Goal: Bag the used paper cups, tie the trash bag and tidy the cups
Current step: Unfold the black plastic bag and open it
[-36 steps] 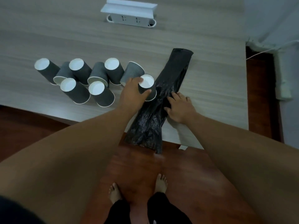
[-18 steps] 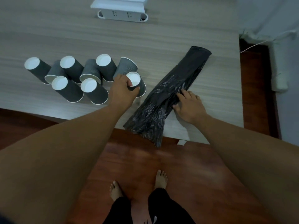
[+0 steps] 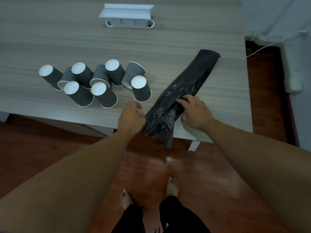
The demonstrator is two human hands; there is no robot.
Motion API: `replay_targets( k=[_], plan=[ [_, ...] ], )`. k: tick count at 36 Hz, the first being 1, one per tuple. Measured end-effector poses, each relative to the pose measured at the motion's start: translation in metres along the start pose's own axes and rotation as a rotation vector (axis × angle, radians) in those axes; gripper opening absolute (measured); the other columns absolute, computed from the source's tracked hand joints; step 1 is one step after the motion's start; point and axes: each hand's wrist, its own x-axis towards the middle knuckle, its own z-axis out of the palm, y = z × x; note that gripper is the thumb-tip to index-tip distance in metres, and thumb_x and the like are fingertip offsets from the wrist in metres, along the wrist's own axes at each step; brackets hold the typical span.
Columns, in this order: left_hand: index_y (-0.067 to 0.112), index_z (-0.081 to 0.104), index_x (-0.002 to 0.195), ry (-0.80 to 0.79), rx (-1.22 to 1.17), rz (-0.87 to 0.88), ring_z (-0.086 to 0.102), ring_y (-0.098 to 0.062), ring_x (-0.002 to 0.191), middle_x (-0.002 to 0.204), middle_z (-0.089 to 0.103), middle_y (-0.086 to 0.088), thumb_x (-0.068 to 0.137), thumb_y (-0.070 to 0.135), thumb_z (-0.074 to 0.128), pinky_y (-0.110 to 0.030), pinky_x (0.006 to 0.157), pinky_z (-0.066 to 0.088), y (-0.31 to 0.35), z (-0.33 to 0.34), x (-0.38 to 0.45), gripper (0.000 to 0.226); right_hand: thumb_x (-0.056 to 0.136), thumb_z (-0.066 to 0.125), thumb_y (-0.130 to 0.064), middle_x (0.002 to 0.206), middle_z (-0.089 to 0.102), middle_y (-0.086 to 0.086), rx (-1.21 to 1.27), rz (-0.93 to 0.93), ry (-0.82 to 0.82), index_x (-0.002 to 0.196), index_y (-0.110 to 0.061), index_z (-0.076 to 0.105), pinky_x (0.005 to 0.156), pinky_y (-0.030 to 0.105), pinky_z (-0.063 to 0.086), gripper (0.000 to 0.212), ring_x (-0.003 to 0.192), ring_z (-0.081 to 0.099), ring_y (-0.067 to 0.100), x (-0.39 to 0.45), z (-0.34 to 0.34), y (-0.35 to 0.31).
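Note:
Several dark grey paper cups (image 3: 87,83) stand bottom-up or lie tipped in a cluster on the left of the wooden table (image 3: 168,42). One upturned cup (image 3: 141,89) stands alone at the cluster's right end. A crumpled black trash bag (image 3: 190,81) lies diagonally to its right, its lower end hanging over the table's front edge. My right hand (image 3: 196,112) grips the bag near its lower part, fingers on top and thumb at its side. My left hand (image 3: 131,118) hovers by the bag's left edge, fingers loosely curled, holding nothing, a little below the lone cup.
A white socket box with a raised lid (image 3: 128,17) sits at the back of the table. The table's right edge is close to the bag's far end, with a white cable (image 3: 262,47) and wall beyond. My bare feet stand on the red-brown floor (image 3: 50,148).
My left hand let go of the rightmost cup, leaving it upturned, and drew back toward the bag's lower end. My right hand shifted the bag to the right and now clasps it.

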Motion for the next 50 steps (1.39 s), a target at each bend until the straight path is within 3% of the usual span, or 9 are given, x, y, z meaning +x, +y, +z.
replay_targets(
  k=[6, 11, 16, 21, 29, 37, 41, 45, 50],
  plan=[
    [0.033, 0.046, 0.129, -0.31, 0.02, 0.015, 0.056, -0.03, 0.112, 0.118, 0.036, -0.001, 0.066, 0.015, 0.07, -0.047, 0.096, 0.052, -0.034, 0.009, -0.022, 0.069, 0.094, 0.052, -0.034, 0.138, 0.039, 0.007, -0.017, 0.053, -0.096, 0.151, -0.025, 0.034, 0.096, 0.044, 0.042, 0.06, 0.121, 0.038, 0.03, -0.002, 0.011, -0.003],
    [0.028, 0.04, 0.142, -0.447, -0.087, 0.068, 0.049, -0.019, 0.117, 0.124, 0.034, -0.004, 0.061, 0.013, 0.089, -0.035, 0.105, 0.046, -0.034, 0.01, -0.02, 0.096, 0.097, 0.045, -0.038, 0.142, 0.037, 0.007, -0.048, 0.104, -0.084, 0.148, -0.025, 0.039, 0.095, 0.045, 0.04, 0.053, 0.123, 0.037, 0.03, -0.006, 0.018, -0.004],
    [0.013, 0.069, 0.116, -0.29, -0.11, 0.09, 0.063, -0.024, 0.092, 0.105, 0.065, -0.007, 0.082, 0.001, 0.069, -0.035, 0.085, 0.054, -0.02, 0.011, -0.014, 0.036, 0.096, 0.049, -0.034, 0.148, 0.034, 0.007, 0.01, 0.133, -0.117, 0.152, -0.022, 0.032, 0.1, 0.045, 0.039, 0.06, 0.128, 0.035, 0.031, -0.008, 0.016, -0.01],
    [0.007, 0.076, 0.098, -0.2, -0.151, 0.058, 0.063, -0.023, 0.074, 0.083, 0.07, -0.009, 0.084, -0.011, 0.048, -0.027, 0.06, 0.049, -0.009, 0.006, -0.008, 0.036, 0.087, 0.056, -0.014, 0.135, 0.047, 0.006, 0.395, 0.121, 0.109, 0.142, -0.012, 0.048, 0.105, 0.038, 0.041, 0.056, 0.127, 0.042, 0.025, -0.022, 0.013, -0.023],
    [0.005, 0.074, 0.092, -0.164, -0.185, 0.042, 0.062, -0.02, 0.082, 0.086, 0.069, -0.008, 0.085, -0.004, 0.056, -0.024, 0.069, 0.044, 0.005, 0.004, 0.005, 0.021, 0.077, 0.048, -0.079, 0.116, 0.049, 0.0, 0.331, 0.144, 0.109, 0.135, -0.015, 0.054, 0.093, 0.034, 0.046, 0.086, 0.113, 0.046, 0.018, -0.04, 0.024, -0.065],
    [0.011, 0.07, 0.081, -0.179, -0.182, 0.024, 0.064, -0.02, 0.081, 0.083, 0.071, -0.007, 0.081, -0.005, 0.063, -0.03, 0.074, 0.051, 0.001, 0.0, 0.012, 0.018, 0.096, 0.057, -0.029, 0.09, 0.062, 0.006, 0.329, 0.301, 0.296, 0.093, -0.01, 0.073, 0.066, 0.03, 0.045, 0.025, 0.092, 0.06, 0.025, -0.037, 0.027, -0.073],
    [0.005, 0.075, 0.095, -0.168, -0.2, 0.017, 0.064, -0.02, 0.083, 0.09, 0.073, -0.01, 0.085, -0.003, 0.06, -0.026, 0.073, 0.05, 0.004, -0.007, 0.013, 0.019, 0.092, 0.052, -0.057, 0.091, 0.06, 0.001, 0.471, 0.32, 0.295, 0.097, -0.015, 0.069, 0.071, 0.033, 0.048, 0.046, 0.088, 0.058, 0.019, -0.036, 0.012, -0.077],
    [0.004, 0.076, 0.094, -0.164, -0.168, 0.028, 0.067, -0.027, 0.083, 0.087, 0.073, -0.015, 0.087, 0.002, 0.057, -0.037, 0.075, 0.054, 0.015, -0.014, 0.016, 0.02, 0.068, 0.056, -0.083, 0.117, 0.052, -0.003, 0.39, 0.273, 0.045, 0.131, -0.02, 0.055, 0.09, 0.038, 0.048, 0.089, 0.114, 0.047, 0.016, -0.037, 0.007, -0.086],
    [0.009, 0.071, 0.078, -0.167, -0.103, 0.057, 0.065, -0.028, 0.074, 0.078, 0.071, -0.015, 0.085, 0.004, 0.058, -0.038, 0.068, 0.054, 0.026, -0.023, 0.02, 0.016, 0.088, 0.062, -0.031, 0.111, 0.057, 0.008, 0.333, 0.355, 0.088, 0.113, -0.012, 0.065, 0.079, 0.033, 0.047, 0.031, 0.109, 0.053, 0.027, -0.03, 0.016, -0.083]
  ],
)
